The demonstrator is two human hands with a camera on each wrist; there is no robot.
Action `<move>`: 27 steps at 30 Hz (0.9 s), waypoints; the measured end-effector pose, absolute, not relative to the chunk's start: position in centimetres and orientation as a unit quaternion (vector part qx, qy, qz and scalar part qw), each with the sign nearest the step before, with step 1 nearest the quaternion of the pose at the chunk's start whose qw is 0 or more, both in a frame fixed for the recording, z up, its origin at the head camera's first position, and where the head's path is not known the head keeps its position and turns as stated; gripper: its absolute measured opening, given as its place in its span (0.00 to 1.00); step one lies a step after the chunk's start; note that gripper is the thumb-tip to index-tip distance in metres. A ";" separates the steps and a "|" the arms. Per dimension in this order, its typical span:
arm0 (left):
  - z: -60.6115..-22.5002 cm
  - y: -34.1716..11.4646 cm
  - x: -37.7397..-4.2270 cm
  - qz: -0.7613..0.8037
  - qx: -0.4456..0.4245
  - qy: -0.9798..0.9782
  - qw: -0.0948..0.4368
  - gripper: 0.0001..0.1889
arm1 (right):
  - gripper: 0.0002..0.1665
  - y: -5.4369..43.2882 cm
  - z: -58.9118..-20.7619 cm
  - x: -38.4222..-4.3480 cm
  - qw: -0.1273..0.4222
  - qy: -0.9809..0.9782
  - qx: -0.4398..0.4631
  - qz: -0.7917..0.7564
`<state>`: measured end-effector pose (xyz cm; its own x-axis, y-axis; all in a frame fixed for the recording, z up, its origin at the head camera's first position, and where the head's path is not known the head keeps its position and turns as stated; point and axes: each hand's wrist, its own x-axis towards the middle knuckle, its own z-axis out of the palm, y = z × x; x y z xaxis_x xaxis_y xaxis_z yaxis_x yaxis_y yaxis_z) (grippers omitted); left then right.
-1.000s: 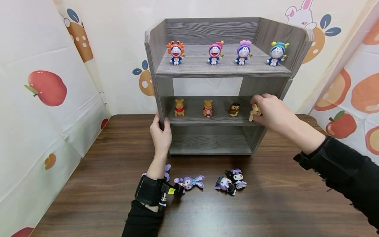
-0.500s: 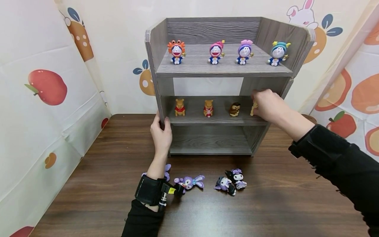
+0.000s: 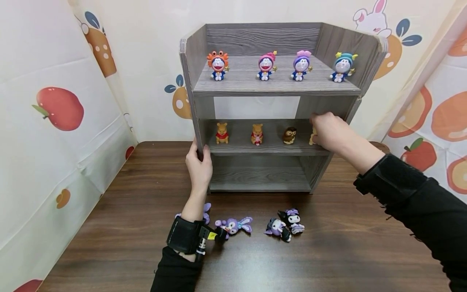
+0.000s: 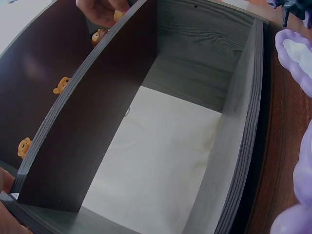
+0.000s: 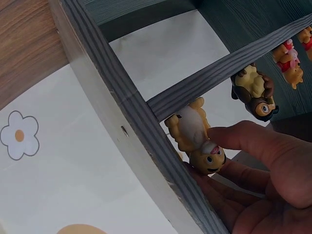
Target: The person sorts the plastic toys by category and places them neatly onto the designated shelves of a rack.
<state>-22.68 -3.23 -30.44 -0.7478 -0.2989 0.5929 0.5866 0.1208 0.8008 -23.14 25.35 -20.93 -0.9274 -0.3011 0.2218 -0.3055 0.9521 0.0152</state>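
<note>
My left hand (image 3: 199, 167) grips the left side panel of a grey wood-grain shelf unit (image 3: 260, 163), thumb in front. At the right end of the middle shelf, my right hand (image 3: 335, 133) pinches a yellow tiger figurine (image 5: 193, 127) with a pale belly. Its feet are at the shelf board in the right wrist view; in the head view the hand hides most of it. Left of it on that shelf stand an owl figurine (image 3: 290, 135), a bear figurine (image 3: 257, 134) with a small pink figure, and a bear figurine in red (image 3: 221, 133).
Several blue cat figurines in hats, one with an orange crab hat (image 3: 218, 66), stand along the top shelf. On the brown table (image 3: 251, 263) in front lie a purple rabbit figurine (image 3: 233, 225) and two black-and-purple figurines (image 3: 293, 219). My left wrist partly covers another purple figurine (image 3: 206, 212).
My right hand has shifted slightly left and deeper into the middle shelf with the tiger figurine, which is now more hidden. The left hand keeps its hold on the side panel.
</note>
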 end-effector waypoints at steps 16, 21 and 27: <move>-30.3 -3.2 -22.7 -0.659 -0.109 -0.664 0.337 0.19 | 0.19 25.3 -20.9 -23.1 0.121 -0.981 0.154 0.010; -30.3 -3.2 -22.8 -0.659 -0.112 -0.662 0.338 0.20 | 0.29 25.2 -20.6 -22.6 0.137 -0.980 0.137 0.038; -30.4 -3.3 -22.9 -0.662 -0.112 -0.661 0.335 0.20 | 0.27 24.8 -20.3 -20.6 0.179 -0.970 0.154 0.052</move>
<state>-22.86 -3.29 -30.42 -0.7509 -0.2948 0.5909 0.5912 0.0987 0.8005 -20.59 24.79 -20.26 -0.8886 -0.2795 0.3637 -0.3169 0.9474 -0.0460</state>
